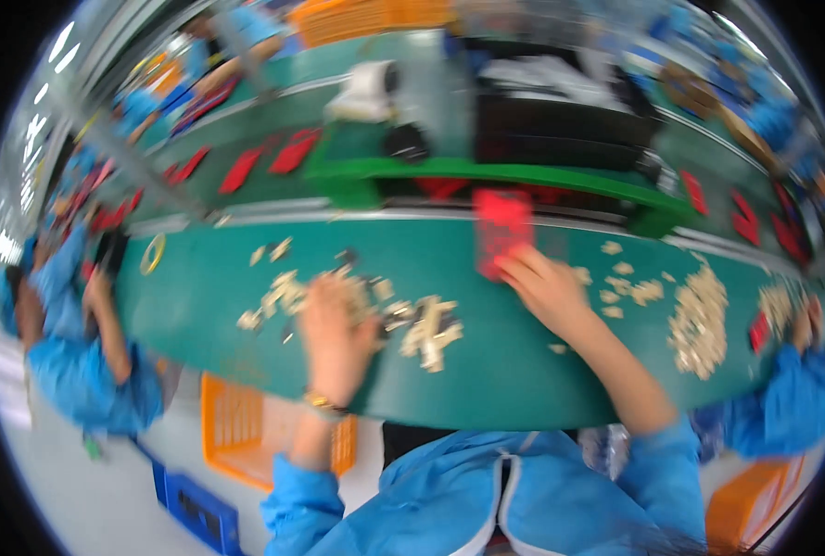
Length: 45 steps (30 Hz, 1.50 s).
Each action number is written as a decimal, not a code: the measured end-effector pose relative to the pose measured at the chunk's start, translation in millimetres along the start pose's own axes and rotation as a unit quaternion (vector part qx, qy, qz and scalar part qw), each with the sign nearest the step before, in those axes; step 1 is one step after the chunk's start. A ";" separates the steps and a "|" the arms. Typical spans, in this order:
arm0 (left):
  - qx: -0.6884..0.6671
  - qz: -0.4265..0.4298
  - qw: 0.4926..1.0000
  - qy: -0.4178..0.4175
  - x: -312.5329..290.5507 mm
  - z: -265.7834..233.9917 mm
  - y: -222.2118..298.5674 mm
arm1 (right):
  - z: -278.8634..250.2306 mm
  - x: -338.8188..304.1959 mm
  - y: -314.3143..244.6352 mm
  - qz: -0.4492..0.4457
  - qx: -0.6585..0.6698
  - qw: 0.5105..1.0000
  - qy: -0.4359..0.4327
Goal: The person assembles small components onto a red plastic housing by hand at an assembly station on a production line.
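My right hand grips the near end of a flat red rectangular piece, blurred by motion, at the far edge of the green worktable. My left hand is over a scatter of small cream-coloured pieces, some dark ones among them; its fingers are smeared, and whatever lies under them is hidden. Just right of that hand sits a small heap of cream strips. More loose cream pieces lie beyond my right forearm.
A larger cream pile spreads on the right. A yellow ring lies far left. Behind the table, a green shelf carries a black bin; red pieces rest on a conveyor. An orange crate stands below. Co-workers sit on both sides.
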<state>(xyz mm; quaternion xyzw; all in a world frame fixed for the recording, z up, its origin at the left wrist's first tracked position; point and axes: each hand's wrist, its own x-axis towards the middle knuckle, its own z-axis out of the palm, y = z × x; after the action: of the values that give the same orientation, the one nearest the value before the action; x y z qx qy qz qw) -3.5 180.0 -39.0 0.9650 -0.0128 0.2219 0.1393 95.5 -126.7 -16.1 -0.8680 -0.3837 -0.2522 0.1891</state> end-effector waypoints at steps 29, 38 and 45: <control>-0.213 -0.176 0.947 0.165 9.8 10.7 -43.1 | -94.4 -158.1 322.5 0.307 -0.153 0.891 0.297; -0.564 -0.215 0.797 -0.004 30.6 -4.3 31.4 | -55.6 -100.7 -62.1 0.024 0.058 0.990 -0.124; -0.691 -0.154 0.700 -0.096 8.3 -8.0 90.3 | -42.1 -6.1 -79.9 0.252 0.472 0.841 -0.079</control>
<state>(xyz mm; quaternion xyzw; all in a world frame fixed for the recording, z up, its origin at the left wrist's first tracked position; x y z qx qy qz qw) -7.2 95.7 -4.7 0.6022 -0.0268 0.0319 0.7972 18.8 -101.5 24.9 -0.7572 -0.2382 0.0853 0.6021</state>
